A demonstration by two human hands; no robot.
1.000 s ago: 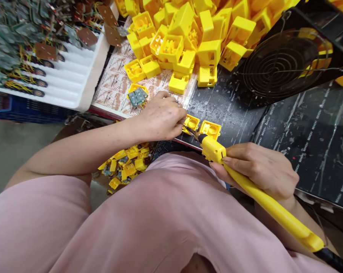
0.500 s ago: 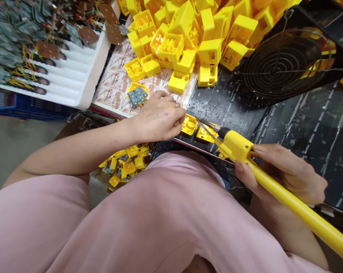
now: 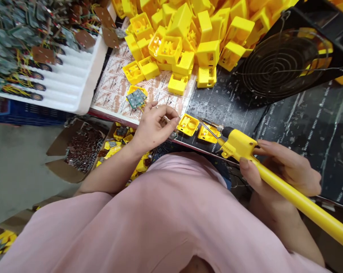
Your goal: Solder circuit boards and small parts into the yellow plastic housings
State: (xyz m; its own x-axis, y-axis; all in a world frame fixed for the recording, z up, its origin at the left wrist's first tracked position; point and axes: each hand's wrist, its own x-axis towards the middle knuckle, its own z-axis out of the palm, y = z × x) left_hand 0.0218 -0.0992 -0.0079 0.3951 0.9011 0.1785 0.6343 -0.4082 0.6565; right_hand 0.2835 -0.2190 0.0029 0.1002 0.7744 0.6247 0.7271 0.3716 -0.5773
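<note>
- Head view: the right grip [image 3: 288, 168] grasps the yellow tool [image 3: 285, 189], its tips near the right open casing [image 3: 206, 134] on the desk [image 3: 227, 99].
- The left grip [image 3: 153, 128] pinches beside the left casing [image 3: 185, 129]; contents cannot be told.
- Seemingly a positioning step, calling for steady aim.

The right edge crops the yellow tool [image 3: 291, 191].

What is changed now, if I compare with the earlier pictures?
The left hand has drawn back leftward from the nearest open yellow case. The right hand has moved rightward since the first picture, still holding the yellow tool. The circuit board, the fan and the yellow pile stayed in place.
</note>
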